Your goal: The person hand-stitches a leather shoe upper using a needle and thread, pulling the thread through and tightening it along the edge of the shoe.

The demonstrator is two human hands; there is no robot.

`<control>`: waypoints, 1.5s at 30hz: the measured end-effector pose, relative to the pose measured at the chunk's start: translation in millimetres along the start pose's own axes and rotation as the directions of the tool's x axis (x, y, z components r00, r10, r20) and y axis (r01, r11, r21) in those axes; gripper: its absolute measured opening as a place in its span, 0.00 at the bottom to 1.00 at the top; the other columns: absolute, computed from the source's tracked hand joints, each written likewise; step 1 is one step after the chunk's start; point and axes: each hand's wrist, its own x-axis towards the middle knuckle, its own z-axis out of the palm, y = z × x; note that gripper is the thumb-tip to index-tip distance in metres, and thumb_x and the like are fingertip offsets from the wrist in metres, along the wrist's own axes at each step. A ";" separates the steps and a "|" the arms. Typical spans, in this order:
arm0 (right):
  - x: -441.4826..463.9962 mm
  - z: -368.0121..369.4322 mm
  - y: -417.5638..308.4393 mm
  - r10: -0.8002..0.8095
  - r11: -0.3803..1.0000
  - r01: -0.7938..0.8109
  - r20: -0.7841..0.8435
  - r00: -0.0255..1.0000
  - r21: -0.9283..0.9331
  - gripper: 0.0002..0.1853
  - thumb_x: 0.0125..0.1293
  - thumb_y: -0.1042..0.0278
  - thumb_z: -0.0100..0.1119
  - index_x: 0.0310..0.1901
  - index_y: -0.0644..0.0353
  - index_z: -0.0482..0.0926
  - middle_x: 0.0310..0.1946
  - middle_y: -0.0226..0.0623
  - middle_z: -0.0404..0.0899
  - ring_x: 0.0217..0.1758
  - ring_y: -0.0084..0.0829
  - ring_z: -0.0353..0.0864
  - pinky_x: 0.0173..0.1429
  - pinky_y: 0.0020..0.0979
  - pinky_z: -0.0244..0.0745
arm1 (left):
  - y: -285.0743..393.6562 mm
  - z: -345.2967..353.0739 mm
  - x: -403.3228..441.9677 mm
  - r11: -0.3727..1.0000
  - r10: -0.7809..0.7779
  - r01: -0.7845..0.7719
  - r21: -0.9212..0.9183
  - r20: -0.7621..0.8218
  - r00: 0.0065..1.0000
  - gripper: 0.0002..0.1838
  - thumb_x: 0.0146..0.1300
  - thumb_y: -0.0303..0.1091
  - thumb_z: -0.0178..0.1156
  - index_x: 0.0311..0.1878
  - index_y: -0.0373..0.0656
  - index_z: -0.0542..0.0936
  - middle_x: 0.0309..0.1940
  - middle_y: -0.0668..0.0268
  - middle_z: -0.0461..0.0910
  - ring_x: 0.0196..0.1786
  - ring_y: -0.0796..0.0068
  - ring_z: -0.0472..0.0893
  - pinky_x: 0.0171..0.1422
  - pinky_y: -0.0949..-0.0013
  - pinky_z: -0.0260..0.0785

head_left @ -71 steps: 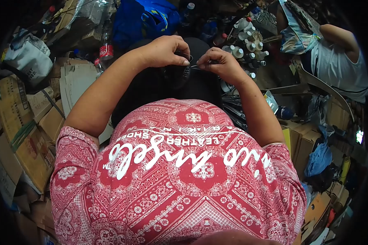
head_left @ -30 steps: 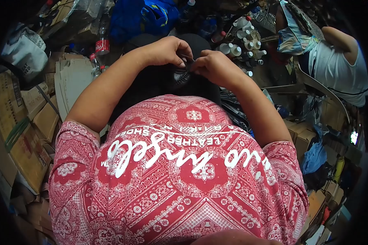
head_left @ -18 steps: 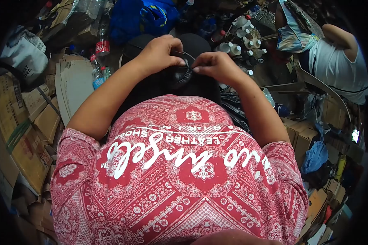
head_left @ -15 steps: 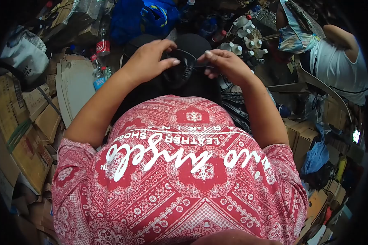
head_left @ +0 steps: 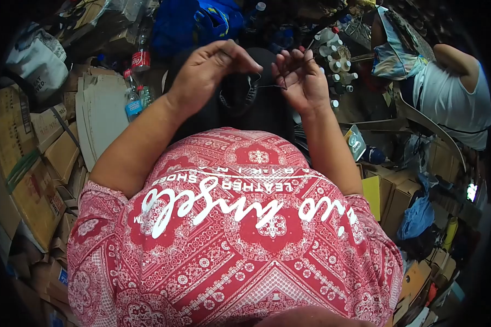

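A dark, rounded item with light stitch-like marks along its edge (head_left: 239,101) rests on my black-clad lap, between and just below my hands. My left hand (head_left: 210,71) is above its left side, thumb and fingers apart, with nothing clearly held. To the right, my right hand (head_left: 303,79) is raised palm up, its fingers curled around a thin dark tool. A fine thread (head_left: 268,86) runs from the item across to my right hand.
Cardboard (head_left: 30,180) is piled at the left, near plastic bottles (head_left: 133,101). A blue bag (head_left: 185,24) lies ahead. White-capped bottles (head_left: 338,65) stand at the right. Another person in a white top (head_left: 453,101) is at the far right.
My right hand has turned palm up and moved right and upward, drawing the thread out. My left hand has lifted slightly, and its fingers have opened away from the dark item.
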 end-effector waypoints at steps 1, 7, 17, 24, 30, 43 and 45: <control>3.9 -9.4 -0.7 0.093 0.986 -0.116 0.191 0.977 0.116 0.18 0.73 0.52 0.46 0.28 0.55 0.72 0.24 0.28 0.70 0.26 0.26 0.69 0.40 0.32 0.67 | -1.3 5.3 0.2 0.983 -0.040 0.049 -0.179 0.053 0.998 0.19 0.74 0.43 0.44 0.35 0.40 0.75 0.28 0.67 0.75 0.34 0.75 0.77 0.50 0.66 0.67; -6.9 -48.1 -11.3 0.190 0.980 -0.149 0.415 0.890 -0.128 0.23 0.75 0.52 0.39 0.20 0.52 0.61 0.14 0.25 0.54 0.16 0.24 0.53 0.35 0.32 0.64 | -14.1 -42.1 -11.8 0.835 -0.254 0.216 -0.507 -0.007 0.967 0.22 0.75 0.45 0.40 0.22 0.48 0.62 0.18 0.72 0.57 0.20 0.77 0.59 0.39 0.69 0.61; -11.9 -86.3 -43.1 0.156 0.797 -0.072 0.090 0.984 -0.600 0.16 0.67 0.61 0.58 0.51 0.63 0.76 0.43 0.40 0.78 0.48 0.32 0.79 0.59 0.38 0.72 | 44.9 -124.2 -48.6 0.693 -0.379 0.412 0.592 -0.186 0.906 0.17 0.68 0.38 0.55 0.57 0.44 0.77 0.37 0.71 0.80 0.29 0.86 0.71 0.35 0.80 0.64; -7.0 -102.2 -94.1 -0.102 0.321 0.173 0.148 0.984 -0.931 0.20 0.62 0.59 0.63 0.53 0.59 0.79 0.42 0.27 0.78 0.48 0.21 0.71 0.55 0.23 0.62 | 60.2 -164.4 -76.5 0.712 0.024 0.308 0.631 -0.461 0.887 0.15 0.62 0.31 0.61 0.53 0.46 0.81 0.38 0.72 0.81 0.35 0.90 0.72 0.37 0.84 0.63; 28.6 -28.7 -130.1 -0.393 0.144 0.282 0.206 0.896 -0.949 0.16 0.58 0.56 0.66 0.34 0.64 0.82 0.26 0.27 0.78 0.31 0.17 0.74 0.36 0.22 0.66 | 26.6 -78.7 -46.9 0.506 -0.042 -0.016 0.862 0.043 0.998 0.10 0.52 0.26 0.67 0.40 0.38 0.82 0.34 0.63 0.80 0.38 0.71 0.80 0.43 0.70 0.71; 26.8 33.7 -55.6 0.446 -0.191 0.467 0.348 0.824 -0.863 0.20 0.62 0.55 0.64 0.52 0.54 0.80 0.41 0.32 0.81 0.44 0.23 0.78 0.39 0.28 0.74 | -48.8 -18.5 -12.8 0.132 -0.258 -0.386 0.913 0.408 0.876 0.16 0.44 0.37 0.71 0.37 0.45 0.79 0.36 0.66 0.81 0.40 0.62 0.81 0.44 0.61 0.69; 26.4 40.4 -51.6 0.504 -0.332 0.480 0.277 0.818 -0.812 0.21 0.61 0.51 0.64 0.53 0.50 0.79 0.42 0.34 0.81 0.42 0.25 0.78 0.26 0.32 0.76 | -51.1 -14.2 -15.0 0.100 -0.244 -0.391 0.915 0.404 0.882 0.17 0.44 0.38 0.71 0.37 0.46 0.79 0.35 0.66 0.81 0.39 0.63 0.81 0.43 0.61 0.68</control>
